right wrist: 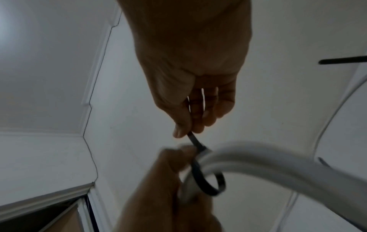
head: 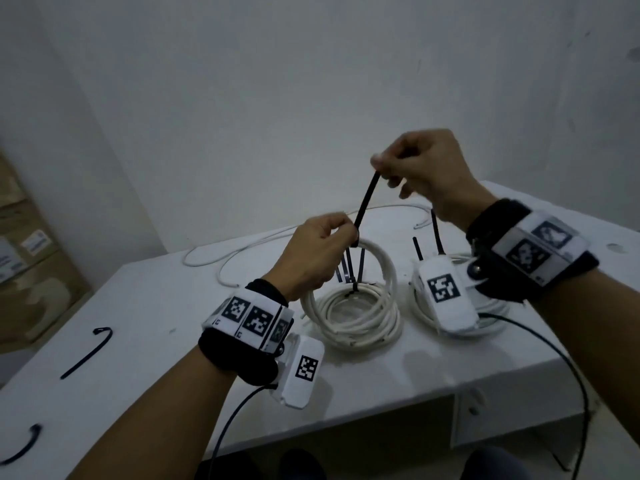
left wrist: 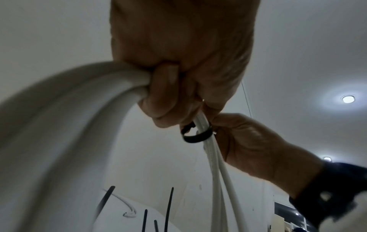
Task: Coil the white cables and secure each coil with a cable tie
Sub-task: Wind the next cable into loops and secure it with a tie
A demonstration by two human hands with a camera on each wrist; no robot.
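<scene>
My left hand (head: 325, 244) grips the top of an upright white cable coil (head: 377, 268) above the table; the wrist view shows my fingers (left wrist: 164, 97) curled round the coil (left wrist: 65, 109). A black cable tie (head: 366, 202) loops loosely around the strands (left wrist: 196, 136) just beside that grip. My right hand (head: 408, 161) pinches the tie's free tail between thumb and fingers (right wrist: 184, 125) and holds it up and away from the coil (right wrist: 258, 158). Below lies a finished coil (head: 356, 317) bound with black ties.
Another tied coil (head: 460, 320) lies under my right wrist. A loose white cable (head: 242, 247) trails across the back of the white table (head: 145, 327). Two spare black ties (head: 86, 351) (head: 24, 445) lie at the left. Cardboard boxes (head: 27, 244) stand beside the table.
</scene>
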